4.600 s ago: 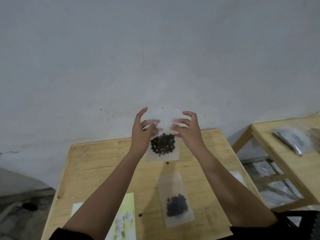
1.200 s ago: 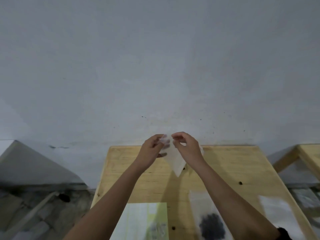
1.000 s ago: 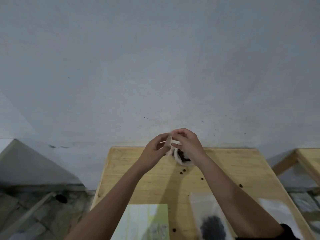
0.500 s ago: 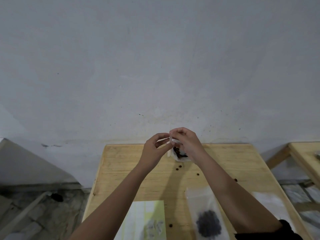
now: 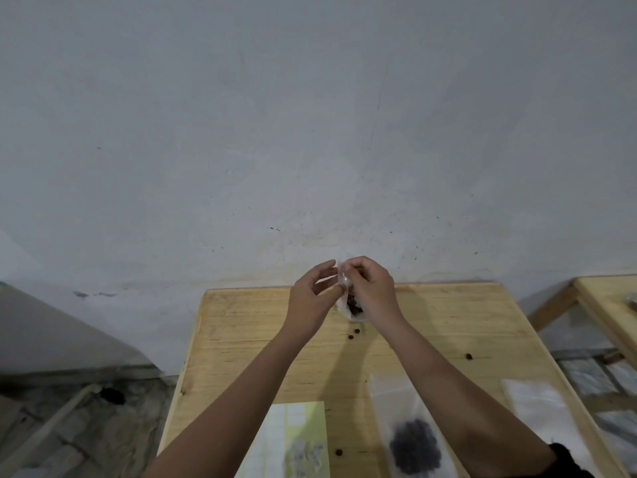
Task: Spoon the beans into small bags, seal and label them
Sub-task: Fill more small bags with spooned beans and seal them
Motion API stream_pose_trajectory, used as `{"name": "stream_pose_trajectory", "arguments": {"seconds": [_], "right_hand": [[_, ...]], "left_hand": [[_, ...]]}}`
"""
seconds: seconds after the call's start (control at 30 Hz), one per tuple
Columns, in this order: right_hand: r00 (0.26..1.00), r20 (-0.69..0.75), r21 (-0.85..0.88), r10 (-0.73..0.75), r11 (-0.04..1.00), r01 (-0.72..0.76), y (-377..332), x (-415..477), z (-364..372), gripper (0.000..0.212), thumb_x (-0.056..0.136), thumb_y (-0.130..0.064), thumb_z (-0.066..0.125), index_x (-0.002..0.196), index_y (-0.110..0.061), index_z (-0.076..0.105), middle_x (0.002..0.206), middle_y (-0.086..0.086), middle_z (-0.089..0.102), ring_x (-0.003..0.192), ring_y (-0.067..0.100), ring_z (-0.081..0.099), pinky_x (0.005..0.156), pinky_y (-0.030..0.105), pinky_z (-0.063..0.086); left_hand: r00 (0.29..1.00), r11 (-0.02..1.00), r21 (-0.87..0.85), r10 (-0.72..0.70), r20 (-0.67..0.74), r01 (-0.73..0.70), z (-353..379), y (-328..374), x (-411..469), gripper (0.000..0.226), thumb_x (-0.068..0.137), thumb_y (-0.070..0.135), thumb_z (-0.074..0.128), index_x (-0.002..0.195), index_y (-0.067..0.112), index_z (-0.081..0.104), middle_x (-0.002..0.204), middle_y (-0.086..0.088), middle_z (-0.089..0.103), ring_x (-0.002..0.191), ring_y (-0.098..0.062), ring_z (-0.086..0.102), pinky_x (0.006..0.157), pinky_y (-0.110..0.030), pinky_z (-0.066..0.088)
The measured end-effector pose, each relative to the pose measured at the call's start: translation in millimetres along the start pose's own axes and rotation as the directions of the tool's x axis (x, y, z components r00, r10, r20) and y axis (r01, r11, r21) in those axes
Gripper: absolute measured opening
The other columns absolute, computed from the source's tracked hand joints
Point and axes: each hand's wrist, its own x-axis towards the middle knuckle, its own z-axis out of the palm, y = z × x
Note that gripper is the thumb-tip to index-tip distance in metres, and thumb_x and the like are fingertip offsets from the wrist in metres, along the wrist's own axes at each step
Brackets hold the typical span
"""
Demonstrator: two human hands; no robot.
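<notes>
Above the far part of the wooden table I hold a small clear bag with dark beans in it. My right hand pinches the bag's top edge, and most of the bag is hidden behind that hand. My left hand pinches the same top edge from the left with thumb and fingers. A second clear bag of dark beans lies flat on the table near me. A sheet of labels lies to its left.
Several loose beans lie scattered on the table, one at the right and one near the label sheet. A flat empty bag lies at the right edge. A second wooden table stands at the far right. A grey wall rises behind.
The bag was held up flat and wide between both hands; now it is bunched low behind my right hand. Loose beans have appeared on the table below it.
</notes>
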Motion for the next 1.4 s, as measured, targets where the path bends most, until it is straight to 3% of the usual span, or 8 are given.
{"name": "stream_pose_trajectory", "arguments": {"seconds": [0.13,0.23,0.4,0.5,0.73,1.07,1.27,1.4], "right_hand": [[0.991,-0.104,-0.131,-0.079,0.989,0.065,6,6,1,0.005,0.088,-0.012,0.061,0.088,-0.013,0.066,0.082,-0.005,0.066,0.079,0.01,0.064,0.068,0.014,0.05],[0.99,-0.103,-0.198,-0.098,0.977,0.076,5,8,-2,0.008,0.087,-0.012,0.063,0.094,-0.01,0.067,0.082,-0.005,0.064,0.072,0.0,0.06,0.058,0.002,0.044],[0.991,-0.088,-0.234,-0.105,0.969,0.082,8,14,-12,0.006,0.085,-0.006,0.064,0.084,-0.009,0.07,0.071,-0.005,0.064,0.062,-0.005,0.059,0.06,0.003,0.045],[0.992,-0.071,-0.251,-0.109,0.964,0.088,12,15,-16,0.006,0.085,-0.009,0.064,0.086,-0.01,0.07,0.072,-0.006,0.064,0.068,-0.003,0.061,0.065,0.006,0.048],[0.995,-0.033,-0.225,-0.096,0.971,0.086,13,16,-20,0.014,0.085,-0.013,0.066,0.097,-0.006,0.07,0.088,0.005,0.071,0.084,0.01,0.067,0.081,0.019,0.054],[0.999,-0.043,-0.145,0.014,0.989,-0.02,14,25,-25,0.005,0.084,-0.01,0.067,0.082,-0.013,0.07,0.077,-0.003,0.068,0.075,0.008,0.067,0.069,0.016,0.055],[0.996,-0.079,-0.216,-0.048,0.976,0.03,10,25,-19,0.004,0.082,-0.01,0.068,0.079,-0.011,0.072,0.072,-0.004,0.067,0.071,-0.001,0.064,0.065,0.006,0.049],[0.997,-0.058,-0.213,0.048,0.975,-0.06,10,26,-24,0.009,0.078,-0.001,0.067,0.079,-0.009,0.071,0.076,0.005,0.07,0.073,0.012,0.067,0.07,0.018,0.055]], "left_hand": [[0.985,0.97,0.176,0.17,0.01,-0.169,15,-2,-1,0.032,0.089,0.003,0.057,0.112,0.022,0.067,0.096,0.005,0.072,0.089,-0.01,0.067,0.08,-0.025,0.055],[0.981,0.953,0.242,0.191,-0.014,-0.182,22,-9,-1,0.041,0.083,-0.005,0.054,0.1,0.029,0.067,0.084,-0.008,0.069,0.08,-0.029,0.062,0.074,-0.036,0.052],[0.982,0.946,0.269,0.19,-0.008,-0.181,28,-15,0,0.032,0.088,0.002,0.055,0.111,0.021,0.067,0.086,-0.006,0.07,0.075,-0.019,0.06,0.078,-0.037,0.053],[0.983,0.948,0.269,0.185,-0.022,-0.172,29,-16,3,0.025,0.09,0.003,0.055,0.103,0.019,0.069,0.084,-0.006,0.071,0.075,-0.026,0.063,0.076,-0.043,0.052],[0.983,0.939,0.297,0.184,-0.013,-0.172,29,-15,8,0.028,0.09,0.0,0.054,0.107,0.016,0.069,0.084,0.006,0.071,0.081,-0.021,0.066,0.075,-0.03,0.052],[0.987,0.967,0.204,0.161,-0.012,-0.155,25,-11,11,0.046,0.086,-0.004,0.06,0.091,0.042,0.065,0.08,0.026,0.07,0.081,-0.003,0.067,0.078,-0.026,0.056],[0.983,0.972,0.171,0.175,-0.051,-0.164,27,-10,11,0.034,0.085,-0.005,0.062,0.095,0.027,0.07,0.082,0.021,0.069,0.083,0.002,0.067,0.077,-0.016,0.053],[0.981,0.955,0.237,0.19,-0.04,-0.176,22,-13,15,0.023,0.083,-0.004,0.064,0.103,0.006,0.071,0.084,0.012,0.069,0.08,0.008,0.065,0.075,-0.01,0.05]]}}
